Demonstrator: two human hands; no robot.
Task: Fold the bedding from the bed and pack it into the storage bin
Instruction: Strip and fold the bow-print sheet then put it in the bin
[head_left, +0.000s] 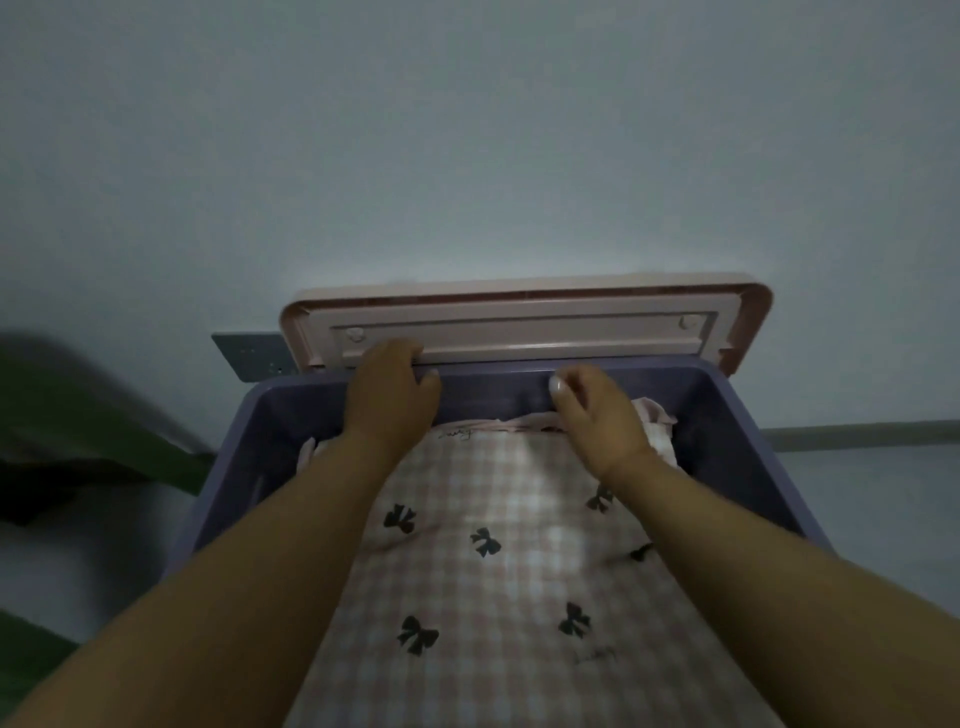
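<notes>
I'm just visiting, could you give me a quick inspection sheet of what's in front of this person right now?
Surface: none seen; the bin stands against a pale wall.
Job's things: purple storage bin holds folded checked bedding with black bows; pink lid stands open behind it.
Clutter: green cloth to the left, blurred.
Hands: left hand grips the lid's lower edge; right hand hangs loosely curled above the bedding, holding nothing.
Cables: nothing seen.
Surroundings: wall socket plate behind the bin; dim light.
</notes>
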